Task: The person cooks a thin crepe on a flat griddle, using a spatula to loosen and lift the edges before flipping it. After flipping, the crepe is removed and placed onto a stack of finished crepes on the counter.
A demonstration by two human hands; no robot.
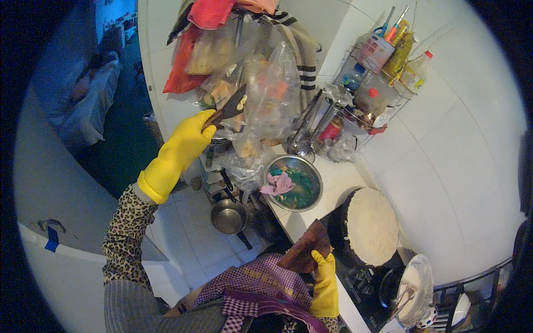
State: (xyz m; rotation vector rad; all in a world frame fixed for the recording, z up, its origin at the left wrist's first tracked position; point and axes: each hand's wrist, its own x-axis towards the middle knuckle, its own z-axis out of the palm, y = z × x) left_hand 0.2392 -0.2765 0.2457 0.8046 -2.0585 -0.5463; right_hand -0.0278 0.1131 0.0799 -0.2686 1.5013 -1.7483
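Observation:
My left hand [183, 145], in a yellow rubber glove, is raised in front of hanging plastic bags. It grips a dark flat spatula [233, 104], with a small pale lump of food on its blade. My right hand [325, 287], gloved in yellow too, holds a reddish-brown, wedge-shaped flat piece [306, 247] that looks like wood; its exact kind is unclear. Beside that hand, a large round griddle [349, 237] carries a pale flatbread or batter layer [372, 227]. A bowl of pale batter [416, 279], with utensils in it, stands near the griddle.
A steel basin [318, 187] on the counter holds greenish contents and a pink cloth [278, 184]. Clear plastic bags [266, 91] hang beyond it. A wall rack [374, 79] carries bottles and packets. Below the counter sits a small saucepan [229, 216]. A doorway [133, 95] opens at left.

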